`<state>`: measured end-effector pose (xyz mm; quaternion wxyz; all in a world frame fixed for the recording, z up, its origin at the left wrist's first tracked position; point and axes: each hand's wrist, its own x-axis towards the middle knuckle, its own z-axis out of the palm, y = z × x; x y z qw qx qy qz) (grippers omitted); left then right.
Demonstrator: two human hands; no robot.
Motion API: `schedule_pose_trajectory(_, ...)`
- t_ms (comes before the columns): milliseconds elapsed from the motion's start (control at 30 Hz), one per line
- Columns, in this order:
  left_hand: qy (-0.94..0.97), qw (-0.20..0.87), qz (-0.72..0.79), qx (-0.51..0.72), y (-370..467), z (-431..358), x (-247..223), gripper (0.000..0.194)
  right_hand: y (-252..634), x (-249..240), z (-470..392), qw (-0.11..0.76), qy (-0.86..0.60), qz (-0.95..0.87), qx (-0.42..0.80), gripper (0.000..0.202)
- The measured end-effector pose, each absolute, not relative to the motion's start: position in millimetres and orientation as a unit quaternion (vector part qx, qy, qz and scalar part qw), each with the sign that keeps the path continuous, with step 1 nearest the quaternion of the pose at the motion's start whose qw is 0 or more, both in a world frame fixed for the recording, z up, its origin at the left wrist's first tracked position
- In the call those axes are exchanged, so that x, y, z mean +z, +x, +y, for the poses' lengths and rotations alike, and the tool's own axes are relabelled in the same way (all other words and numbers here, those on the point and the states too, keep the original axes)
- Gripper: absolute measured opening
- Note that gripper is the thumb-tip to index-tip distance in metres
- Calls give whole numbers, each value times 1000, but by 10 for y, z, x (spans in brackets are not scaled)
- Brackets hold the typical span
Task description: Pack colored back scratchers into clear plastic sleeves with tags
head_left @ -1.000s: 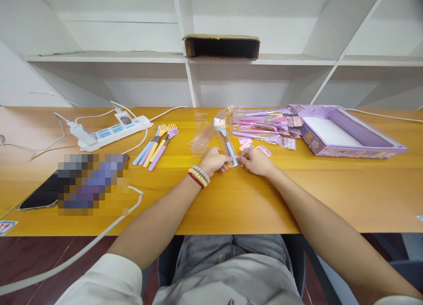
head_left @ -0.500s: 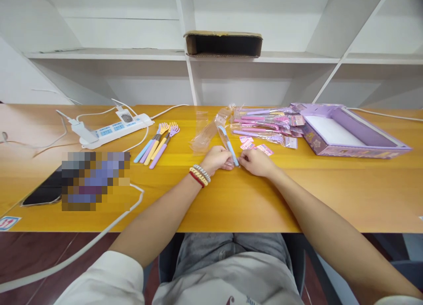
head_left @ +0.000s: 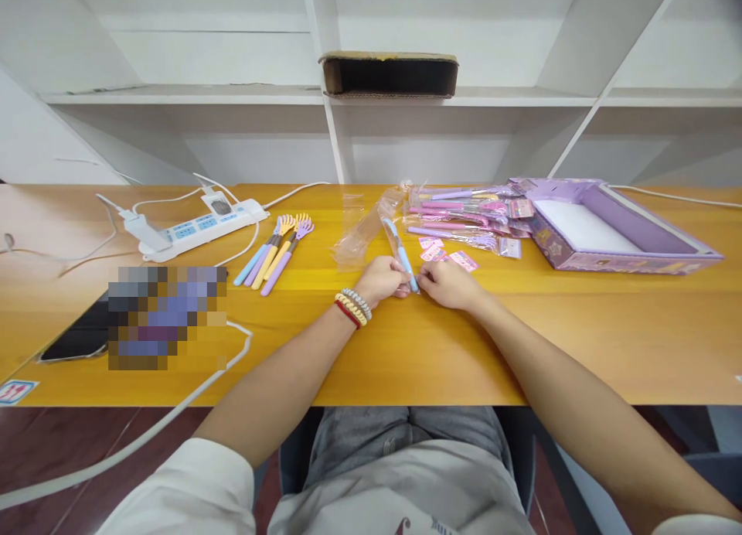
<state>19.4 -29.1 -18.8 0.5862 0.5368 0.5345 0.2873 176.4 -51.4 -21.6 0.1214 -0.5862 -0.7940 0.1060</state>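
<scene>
My left hand [head_left: 383, 278] is closed around the lower part of a blue back scratcher [head_left: 403, 258] in a clear plastic sleeve, which lies tilted with its handle end toward me. At the handle end, my right hand [head_left: 447, 283] has its fingers pinched together at the sleeve's edge; the fingertips are partly hidden. Just beyond my right hand lie small pink printed cards [head_left: 464, 261]. Empty clear plastic sleeves [head_left: 365, 230] are spread behind my left hand. To the left, several unwrapped back scratchers [head_left: 278, 255] in blue, purple and yellow lie side by side.
Several bagged back scratchers [head_left: 457, 214] are piled at the back, beside an open purple box [head_left: 626, 264] on the right. A white power strip [head_left: 205, 227] with cables and a dark phone [head_left: 78, 330] lie left. A cardboard box [head_left: 391, 77] sits on the white shelf.
</scene>
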Motion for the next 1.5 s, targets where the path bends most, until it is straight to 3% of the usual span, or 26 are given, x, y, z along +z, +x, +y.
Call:
schedule_pose_trajectory(267,556,588,493,320,214,-374,-221,17,1816,-203,-494,168,-547,-803,168,28)
schedule_pose_trajectory(467,608,552,411,396,209,-358,-238,15,1891,-188,-456,312,-519,-684,408,37)
schedule_pose_trajectory(600,616,570,352,414,182,-336,-193,14,1917,-163,-474,375,-467,-647,471,38)
schedule_pose_trajectory(733,638,567,331,403,171,-360,-178,11,1904,-157,-508,380,-444,-667,463,42)
schedule_pose_trajectory(1033,672,553,328,368,136,-371,-174,9,1902,-137,-536,354,-400,-715,451,22)
schedule_pose_trajectory(1500,665,601,274,349,93,-353,-156,13,1911,-225,-522,395,-383,-641,536,30)
